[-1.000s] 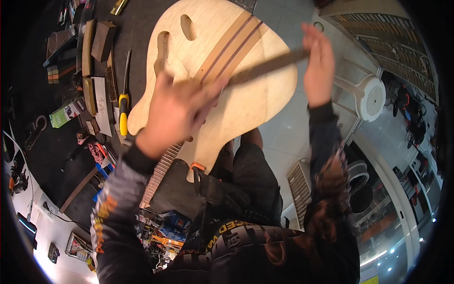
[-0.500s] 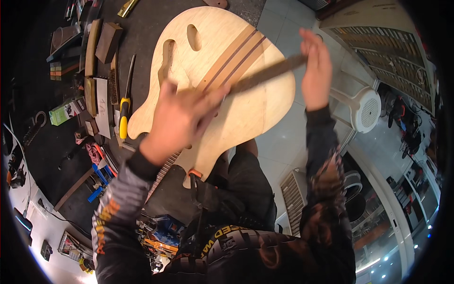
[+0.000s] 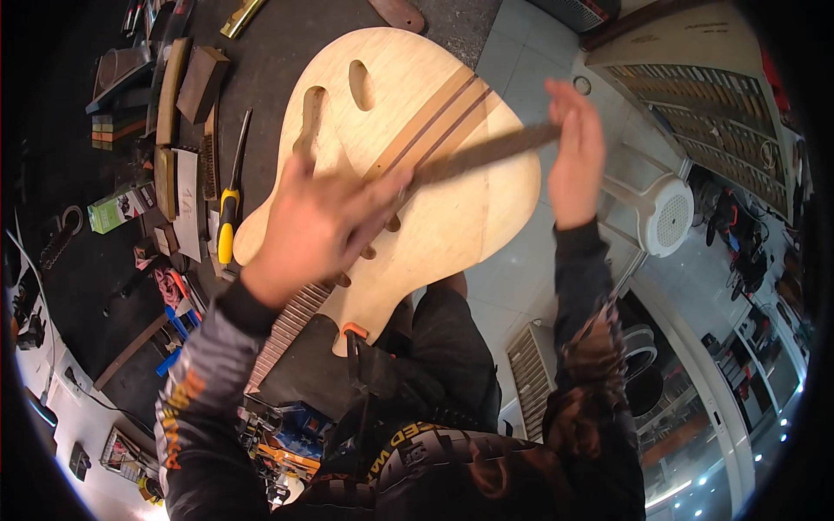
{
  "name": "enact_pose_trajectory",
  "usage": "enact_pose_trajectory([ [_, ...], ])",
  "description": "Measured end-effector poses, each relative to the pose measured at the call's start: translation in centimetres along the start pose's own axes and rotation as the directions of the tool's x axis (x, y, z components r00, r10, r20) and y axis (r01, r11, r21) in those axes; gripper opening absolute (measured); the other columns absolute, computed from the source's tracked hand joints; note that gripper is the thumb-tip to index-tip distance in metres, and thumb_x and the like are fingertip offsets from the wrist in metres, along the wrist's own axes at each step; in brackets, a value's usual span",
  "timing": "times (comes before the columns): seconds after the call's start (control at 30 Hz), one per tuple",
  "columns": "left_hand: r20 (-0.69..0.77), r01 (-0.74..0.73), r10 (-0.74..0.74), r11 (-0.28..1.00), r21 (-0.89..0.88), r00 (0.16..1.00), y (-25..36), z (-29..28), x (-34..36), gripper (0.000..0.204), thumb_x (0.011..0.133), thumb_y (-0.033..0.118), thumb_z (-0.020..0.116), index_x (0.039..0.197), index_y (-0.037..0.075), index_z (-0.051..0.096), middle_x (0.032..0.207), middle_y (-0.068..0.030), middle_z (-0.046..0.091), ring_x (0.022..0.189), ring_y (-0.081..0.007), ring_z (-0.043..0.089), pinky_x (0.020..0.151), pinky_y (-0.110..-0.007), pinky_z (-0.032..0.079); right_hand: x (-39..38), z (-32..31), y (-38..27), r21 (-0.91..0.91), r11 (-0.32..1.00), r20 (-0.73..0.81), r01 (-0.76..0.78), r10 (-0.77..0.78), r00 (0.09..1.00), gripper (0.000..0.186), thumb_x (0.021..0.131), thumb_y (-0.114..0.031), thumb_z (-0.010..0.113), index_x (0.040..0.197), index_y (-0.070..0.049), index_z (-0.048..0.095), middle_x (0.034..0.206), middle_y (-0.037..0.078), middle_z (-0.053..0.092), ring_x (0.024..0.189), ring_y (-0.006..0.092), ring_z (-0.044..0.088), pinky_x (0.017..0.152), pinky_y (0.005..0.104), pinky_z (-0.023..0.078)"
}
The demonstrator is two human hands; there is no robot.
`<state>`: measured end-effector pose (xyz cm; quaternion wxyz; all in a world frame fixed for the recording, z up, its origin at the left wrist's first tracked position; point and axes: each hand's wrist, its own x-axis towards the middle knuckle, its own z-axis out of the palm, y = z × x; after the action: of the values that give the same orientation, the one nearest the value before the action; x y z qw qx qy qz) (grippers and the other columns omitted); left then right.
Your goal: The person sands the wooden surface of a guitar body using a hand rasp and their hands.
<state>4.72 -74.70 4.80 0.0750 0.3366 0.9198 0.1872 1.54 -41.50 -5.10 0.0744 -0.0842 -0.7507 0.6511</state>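
An unfinished light-wood electric guitar body (image 3: 473,221) with dark centre stripes and two cut-out cavities lies on the dark workbench. Across its face runs a long, flat brown file (image 3: 495,149), slightly blurred. My left hand (image 3: 317,213) is wrapped round the file's near end, above the middle of the body. At the far end, past the right edge of the body, my right hand (image 3: 578,165) grips the file with its fingers pointing up. A fretted neck (image 3: 291,323) extends from the body toward the lower left. An orange-tipped clamp (image 3: 354,330) sits at the lower horn.
Left of the body lies a yellow-handled screwdriver (image 3: 228,221), with wooden blocks (image 3: 201,84), a green-white box (image 3: 122,207) and blue-handled tools (image 3: 176,326) beyond. A white stool (image 3: 669,217) stands on the tiled floor to the right.
Both hands and the file have shifted a little downward and left in the picture. The guitar body also appears slightly lower, as the whole view has shifted.
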Motion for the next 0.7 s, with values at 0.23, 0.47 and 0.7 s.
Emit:
enact_pose_trajectory([
  [0.23,-0.115,-0.024,0.032,0.997,0.068,0.993,-0.7,-0.2,4.9,0.052,0.1,0.02,0.08,0.152,0.021,0.073,0.07,0.002,0.06,0.067,-0.0183,0.061,0.084,-0.04,0.037,7.8,-1.2,-0.3,0.022,0.998,0.022,-0.066,0.066,0.998,0.038,0.124,-0.017,0.04,0.15,0.005,0.059,0.146,0.018,0.073,0.14,0.0201,0.063,0.12,0.0337,0.049],
  [0.47,0.028,0.058,-0.058,0.998,-0.006,0.998,2.4,-0.9,-2.2,0.056,0.097,0.019,0.083,0.151,0.021,0.073,0.073,0.0023,0.061,0.066,-0.0187,0.06,0.081,-0.041,0.036,-1.5,0.4,-0.6,0.037,0.996,0.015,-0.082,0.081,0.997,0.038,0.124,-0.016,0.04,0.151,0.004,0.058,0.151,0.018,0.069,0.141,0.0211,0.063,0.121,0.0347,0.049],
  [0.7,-0.148,-0.06,0.088,0.981,0.187,0.985,-1.5,0.1,7.5,0.054,0.1,0.02,0.081,0.153,0.023,0.072,0.072,0.0018,0.06,0.066,-0.0193,0.06,0.08,-0.04,0.037,10.4,-1.0,-0.1,-0.054,0.999,-0.016,-0.005,0.004,1.0,0.036,0.123,-0.014,0.041,0.148,0.005,0.059,0.148,0.019,0.071,0.134,0.0197,0.065,0.115,0.0326,0.051],
])
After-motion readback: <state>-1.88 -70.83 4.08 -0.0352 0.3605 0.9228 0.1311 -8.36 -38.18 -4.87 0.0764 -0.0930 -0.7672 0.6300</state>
